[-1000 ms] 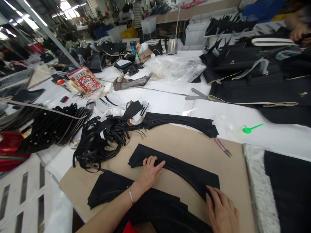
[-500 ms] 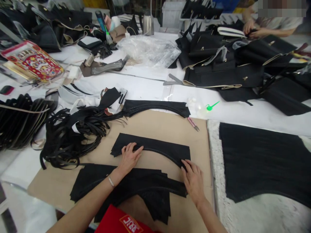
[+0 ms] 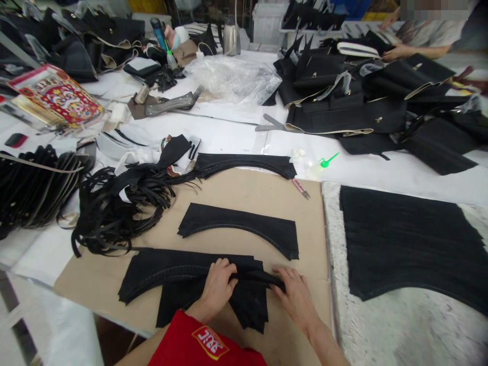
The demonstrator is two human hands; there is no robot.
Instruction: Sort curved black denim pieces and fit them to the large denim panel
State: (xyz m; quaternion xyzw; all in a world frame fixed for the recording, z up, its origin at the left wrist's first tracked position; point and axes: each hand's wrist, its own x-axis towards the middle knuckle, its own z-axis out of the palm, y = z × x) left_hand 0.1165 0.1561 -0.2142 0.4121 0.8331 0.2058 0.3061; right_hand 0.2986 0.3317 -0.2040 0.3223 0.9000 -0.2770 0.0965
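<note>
My left hand (image 3: 220, 285) is closed on a curved black fabric piece (image 3: 253, 274), near its middle, at the front of the brown board. At the right end of the same piece, my right hand (image 3: 294, 295) pinches it between thumb and fingers. More black pieces (image 3: 152, 269) lie in an overlapping pile under and beside my hands. Farther up the board a separate curved black piece (image 3: 236, 223) rests flat, with neither hand on it. Another curved piece (image 3: 244, 163) lies along the board's far edge.
Black strips (image 3: 122, 208) are heaped at the left. Pink-handled thread snips (image 3: 301, 188) lie near the board's far right corner. A stack of black panels (image 3: 404, 239) sits on a whitish slab at the right. Black bag parts (image 3: 343, 112) cover the far right, where another person works.
Both hands have left the middle curved piece, which stays flat on the board. They have moved toward me and taken hold of a piece from the front pile.
</note>
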